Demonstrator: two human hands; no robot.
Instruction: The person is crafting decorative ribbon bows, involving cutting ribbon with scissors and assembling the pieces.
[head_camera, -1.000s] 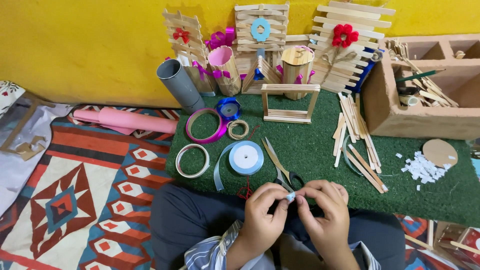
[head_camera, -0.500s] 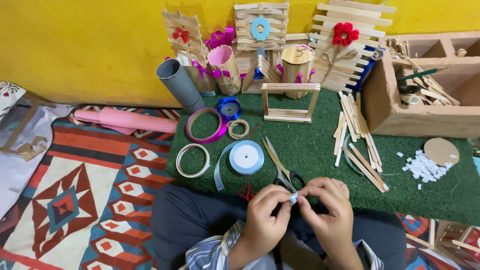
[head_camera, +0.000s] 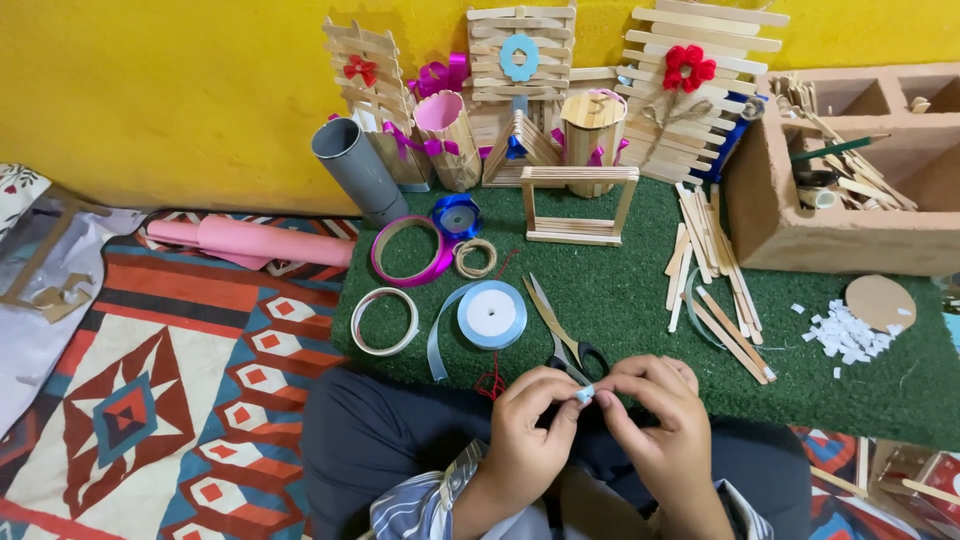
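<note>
Two hands, left hand (head_camera: 527, 425) and right hand (head_camera: 655, 420), meet over our lap, each grip pinching one small pale-blue ribbon piece (head_camera: 584, 395); scissors (head_camera: 562, 335) lie at the green mat's (head_camera: 640, 310) near edge, within reach.

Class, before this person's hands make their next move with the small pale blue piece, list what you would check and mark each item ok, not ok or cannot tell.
1. Small pale blue piece pinched by both hands: ok.
2. Left hand and right hand meet over the lap, in full view: ok.
3. Scissors lie closed on the green mat, just beyond the hands: ok.
4. Pale blue ribbon roll lies flat, tail loose: ok.
5. Whether the piece is folded or glued: cannot tell.
6. Wooden sticks lie scattered, not stacked: not ok.
</note>
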